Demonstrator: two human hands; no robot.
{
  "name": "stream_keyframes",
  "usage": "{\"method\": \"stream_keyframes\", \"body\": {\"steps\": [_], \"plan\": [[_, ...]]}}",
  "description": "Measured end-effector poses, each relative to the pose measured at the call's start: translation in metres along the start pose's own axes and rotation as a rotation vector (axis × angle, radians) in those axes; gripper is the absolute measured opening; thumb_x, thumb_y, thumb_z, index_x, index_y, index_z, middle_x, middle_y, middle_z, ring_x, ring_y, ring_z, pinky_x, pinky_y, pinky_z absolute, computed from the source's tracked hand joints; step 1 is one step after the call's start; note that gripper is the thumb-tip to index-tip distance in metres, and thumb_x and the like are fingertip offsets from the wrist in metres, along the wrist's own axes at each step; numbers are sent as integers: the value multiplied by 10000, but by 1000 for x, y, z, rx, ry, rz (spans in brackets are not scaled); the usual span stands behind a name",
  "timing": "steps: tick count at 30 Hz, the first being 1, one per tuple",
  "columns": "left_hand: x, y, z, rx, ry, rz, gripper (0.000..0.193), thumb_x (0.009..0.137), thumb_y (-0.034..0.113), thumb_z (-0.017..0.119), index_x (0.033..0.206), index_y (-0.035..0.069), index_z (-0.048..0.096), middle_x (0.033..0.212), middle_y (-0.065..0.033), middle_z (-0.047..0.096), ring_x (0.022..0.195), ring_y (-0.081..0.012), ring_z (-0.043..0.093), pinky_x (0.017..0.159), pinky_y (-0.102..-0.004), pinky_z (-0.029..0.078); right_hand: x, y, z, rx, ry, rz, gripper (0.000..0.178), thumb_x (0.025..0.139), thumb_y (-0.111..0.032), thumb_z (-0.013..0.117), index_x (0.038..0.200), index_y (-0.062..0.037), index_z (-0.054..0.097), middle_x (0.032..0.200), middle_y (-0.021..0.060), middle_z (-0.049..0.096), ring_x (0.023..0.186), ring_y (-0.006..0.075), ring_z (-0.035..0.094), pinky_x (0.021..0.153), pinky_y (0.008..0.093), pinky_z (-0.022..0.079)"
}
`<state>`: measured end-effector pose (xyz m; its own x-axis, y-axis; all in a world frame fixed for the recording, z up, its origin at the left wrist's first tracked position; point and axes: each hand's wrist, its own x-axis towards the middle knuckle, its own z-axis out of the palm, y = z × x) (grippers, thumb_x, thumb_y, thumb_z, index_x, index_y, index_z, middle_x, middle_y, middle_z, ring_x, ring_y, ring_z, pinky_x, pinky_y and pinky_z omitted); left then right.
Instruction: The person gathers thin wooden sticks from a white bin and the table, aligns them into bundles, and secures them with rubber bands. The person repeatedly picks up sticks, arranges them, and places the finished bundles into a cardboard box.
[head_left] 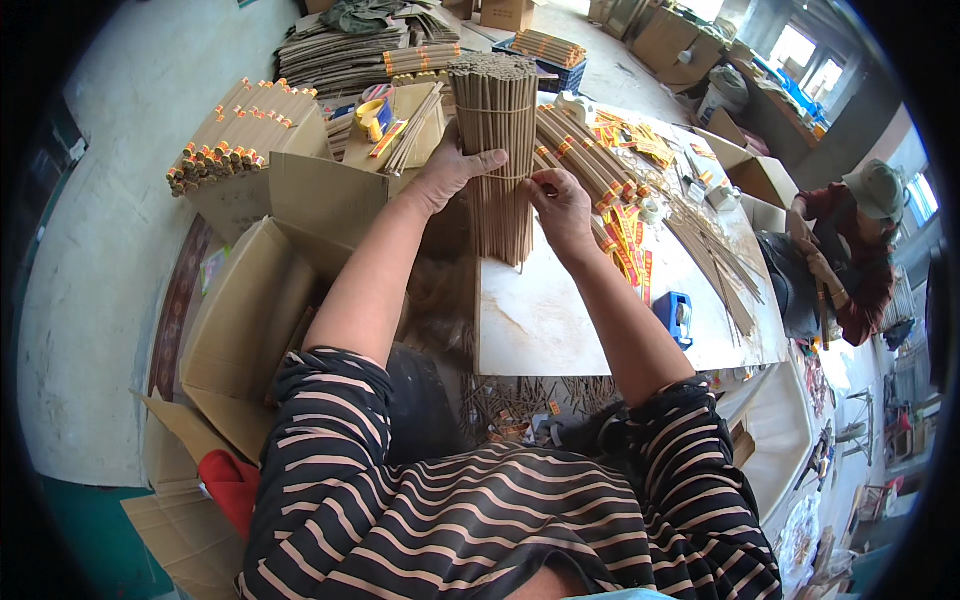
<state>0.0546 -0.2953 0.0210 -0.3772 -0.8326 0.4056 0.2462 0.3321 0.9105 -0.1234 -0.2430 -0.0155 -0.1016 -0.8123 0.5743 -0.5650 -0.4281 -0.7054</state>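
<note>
- Stick bundle [497,215]: upright at white table's [550,325] left edge; tilting could topple it.
- Left hand [448,175]: grasping bundle; loosening could spill sticks.
- Right hand [562,207]: fingertips at lower band [510,177], hold unclear; overpulling could snap it.

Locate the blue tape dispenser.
Head view, right of centre: the blue tape dispenser sits on the white table toward its near edge, just right of the person's right forearm.
</note>
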Motion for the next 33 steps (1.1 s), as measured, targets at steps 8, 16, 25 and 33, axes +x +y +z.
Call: {"method": "stream_keyframes", "body": {"steps": [8,16,25,33], "plan": [[-8,-5,-10,22,37,42,632,704,244,803,1190,35,459,1159,-68,569,1082,-154,527,958,-333,403,-36,-59,-126,-117,116,25,161,847,-45,603,1006,-25,583,802,60,611,691,103,563,634,243,479],[3,-26,6,-42,63,81,825,711,283,801,1265,10,255,1197,-112,498,1121,-185,481,1001,-339,359,-226,-42,-370,-1045,-60,645,142,801,-107,575,888,4,556,754,146,601,697,236,587,676,342,469],[-4,-32,9,-47,141,118,820,730,318,784,1268,9,248,1209,-99,483,1119,-184,468,1005,-338,346,-221,-27,-286,-658,-213,554,279,764,-139,658,1010,-13,621,1010,163,632,924,318,602,828,367,468],[-11,-26,30,-47,207,170,803,759,335,756,1302,27,250,1230,-82,470,1123,-176,463,1005,-344,345,-114,69,-56,-655,-384,-46,389,820,-259,599,1180,-127,537,1267,147,476,1234,329,383,1005,443,320]]}}
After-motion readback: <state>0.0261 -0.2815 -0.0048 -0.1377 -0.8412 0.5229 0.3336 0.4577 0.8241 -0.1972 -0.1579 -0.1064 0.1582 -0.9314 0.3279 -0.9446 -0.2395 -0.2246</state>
